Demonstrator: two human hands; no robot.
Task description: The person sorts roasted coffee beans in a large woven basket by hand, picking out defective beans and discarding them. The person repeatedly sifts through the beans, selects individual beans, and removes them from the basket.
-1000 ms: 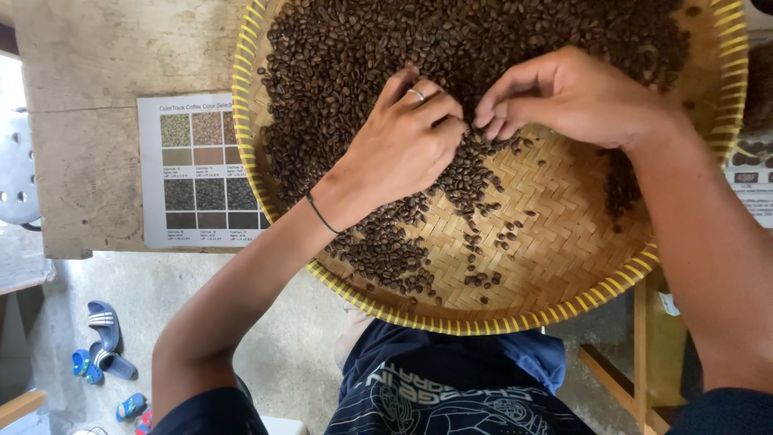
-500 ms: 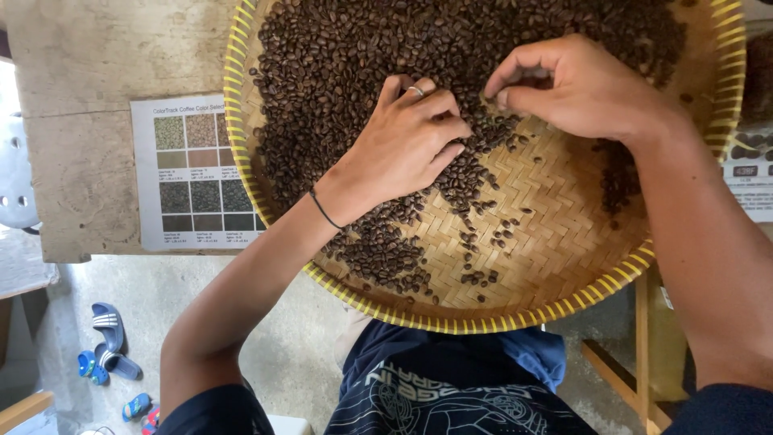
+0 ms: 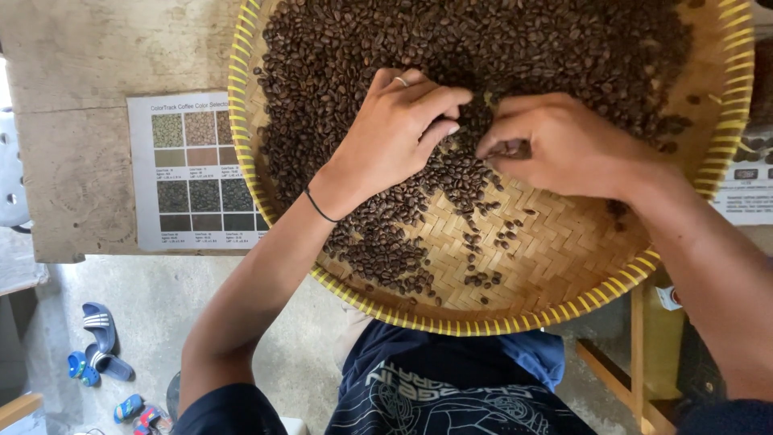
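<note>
Worn wooden table [image 3: 88, 64], pale and scuffed, bearing a round woven tray [image 3: 564, 266] with a yellow rim, its near edge overhanging the table above the person's lap; dark roasted coffee beans [image 3: 515, 48] heaped across the far half, thinning to scattered strays on bare weave near the front; left hand [image 3: 398, 133], ring on one finger and a thin black band at the wrist, resting palm-down on the beans with fingers curled loosely, nothing visibly clamped; right hand [image 3: 564, 145] just beside it, thumb and fingertips pinched over a few beans, though whether one is held cannot be told; printed colour chart [image 3: 193, 173] lying flat left of the tray; sandals [image 3: 101, 338] on the concrete floor below; risk judged: pressure on the overhanging edge could tip the tray and spill beans; open room lies on the bare weave.
</note>
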